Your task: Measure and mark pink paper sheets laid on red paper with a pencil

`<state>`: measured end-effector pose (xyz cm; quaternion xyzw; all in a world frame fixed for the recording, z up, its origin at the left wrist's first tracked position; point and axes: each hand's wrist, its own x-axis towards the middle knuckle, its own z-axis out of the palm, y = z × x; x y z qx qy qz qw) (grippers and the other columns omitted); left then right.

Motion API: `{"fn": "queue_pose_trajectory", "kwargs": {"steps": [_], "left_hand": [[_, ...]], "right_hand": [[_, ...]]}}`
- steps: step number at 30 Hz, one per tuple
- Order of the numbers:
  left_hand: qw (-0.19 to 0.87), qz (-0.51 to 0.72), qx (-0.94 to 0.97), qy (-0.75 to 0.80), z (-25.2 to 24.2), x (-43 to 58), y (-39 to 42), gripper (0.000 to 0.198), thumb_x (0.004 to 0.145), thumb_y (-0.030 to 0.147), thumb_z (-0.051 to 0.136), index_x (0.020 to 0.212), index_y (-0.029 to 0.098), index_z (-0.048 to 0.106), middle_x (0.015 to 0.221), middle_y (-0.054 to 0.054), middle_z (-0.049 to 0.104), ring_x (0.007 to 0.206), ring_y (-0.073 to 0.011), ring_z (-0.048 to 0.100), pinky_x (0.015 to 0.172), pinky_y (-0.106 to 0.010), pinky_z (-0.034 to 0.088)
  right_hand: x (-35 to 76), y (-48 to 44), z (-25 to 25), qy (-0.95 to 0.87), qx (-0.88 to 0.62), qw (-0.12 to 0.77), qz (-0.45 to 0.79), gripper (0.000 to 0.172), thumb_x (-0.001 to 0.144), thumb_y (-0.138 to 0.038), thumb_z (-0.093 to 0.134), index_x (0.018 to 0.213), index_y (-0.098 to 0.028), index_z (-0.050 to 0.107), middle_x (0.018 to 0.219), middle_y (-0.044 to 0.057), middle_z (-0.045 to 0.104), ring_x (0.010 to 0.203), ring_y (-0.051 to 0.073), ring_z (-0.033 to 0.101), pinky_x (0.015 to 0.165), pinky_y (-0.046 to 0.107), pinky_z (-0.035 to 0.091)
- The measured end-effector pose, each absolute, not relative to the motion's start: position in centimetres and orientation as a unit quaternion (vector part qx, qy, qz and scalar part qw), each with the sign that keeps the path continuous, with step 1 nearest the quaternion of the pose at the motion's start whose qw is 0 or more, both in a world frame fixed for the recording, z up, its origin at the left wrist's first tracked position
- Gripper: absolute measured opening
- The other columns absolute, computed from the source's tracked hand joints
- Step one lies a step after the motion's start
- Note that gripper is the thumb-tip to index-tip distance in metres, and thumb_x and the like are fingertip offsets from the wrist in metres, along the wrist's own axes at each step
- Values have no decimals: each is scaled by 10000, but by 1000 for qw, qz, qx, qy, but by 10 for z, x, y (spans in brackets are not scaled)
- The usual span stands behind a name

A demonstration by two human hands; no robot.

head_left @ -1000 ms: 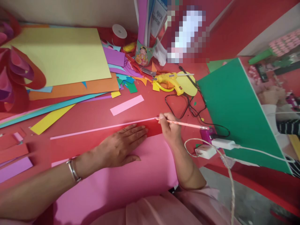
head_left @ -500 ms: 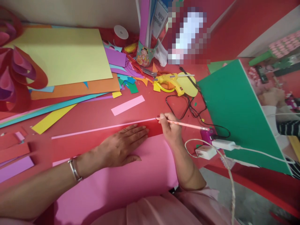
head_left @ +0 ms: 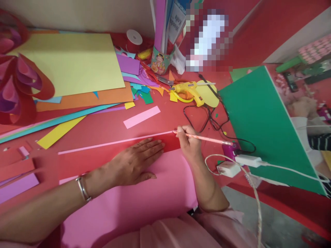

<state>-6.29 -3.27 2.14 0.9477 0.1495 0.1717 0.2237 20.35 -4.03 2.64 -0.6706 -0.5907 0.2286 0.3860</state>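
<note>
My left hand (head_left: 138,160) lies flat with its fingers stretched out, pressing on a red paper strip (head_left: 90,160). That strip rests on a larger pink sheet (head_left: 155,199), whose far edge shows as a thin pink line beyond the red. The near part of the sheet curves down over the table edge toward my lap. In my right hand (head_left: 190,141) a pink pencil (head_left: 207,138) is pinched close to its point. The tip touches the sheet's far edge near the right end of the red strip, and the eraser end points right.
A short pink strip (head_left: 142,117) lies beyond the sheet. Farther back are a yellow glue gun (head_left: 190,90), scissors (head_left: 165,81), a decorated cup (head_left: 160,62) and stacked coloured sheets (head_left: 77,65). A green board (head_left: 266,131) and white charger (head_left: 229,169) are at right; another person's hand (head_left: 302,106) shows beyond.
The view has shifted very slightly. Both hands, the pencil and the papers keep practically the same positions relative to each other.
</note>
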Motion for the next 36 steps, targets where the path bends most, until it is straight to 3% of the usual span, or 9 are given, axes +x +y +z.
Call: {"fn": "queue_pose_trajectory", "kwargs": {"steps": [6, 10, 15, 25, 36], "left_hand": [[216, 160, 952, 148, 20, -62, -32, 866, 1071, 578, 517, 1712, 91, 197, 1663, -213, 440, 1582, -359, 389, 1308, -564, 336], [214, 162, 952, 144, 21, -61, -31, 882, 1067, 575, 524, 1719, 97, 171, 1661, -217, 440, 1578, -364, 395, 1307, -567, 336], [220, 156, 951, 148, 22, -61, -31, 872, 1067, 567, 529, 1722, 117, 169, 1668, -207, 435, 1584, -355, 387, 1310, -557, 334], [196, 158, 957, 147, 24, -61, -31, 805, 1070, 582, 515, 1666, 75, 322, 1653, -214, 457, 1577, -356, 399, 1309, -545, 342], [226, 163, 948, 151, 22, -62, -31, 846, 1064, 573, 532, 1713, 124, 226, 1658, -204, 454, 1583, -357, 389, 1308, -564, 349]], "right_hand": [[213, -43, 20, -496, -704, 464, 206, 343, 1048, -477, 540, 800, -249, 600, 663, -22, 658, 616, 153, 623, 622, 274, 482], [219, -42, 16, -491, -719, 442, 215, 357, 1037, -513, 542, 803, -250, 600, 646, -29, 629, 581, 149, 589, 556, 259, 451], [221, -42, 14, -527, -716, 413, 200, 382, 1046, -527, 528, 785, -256, 589, 676, -22, 646, 644, 156, 621, 626, 265, 473], [219, -40, 19, -541, -708, 406, 201, 349, 1042, -492, 534, 791, -255, 591, 697, -19, 660, 687, 169, 653, 687, 283, 486], [219, -40, 19, -549, -711, 394, 195, 351, 1050, -504, 519, 811, -256, 591, 707, -17, 667, 683, 168, 650, 676, 282, 477]]}}
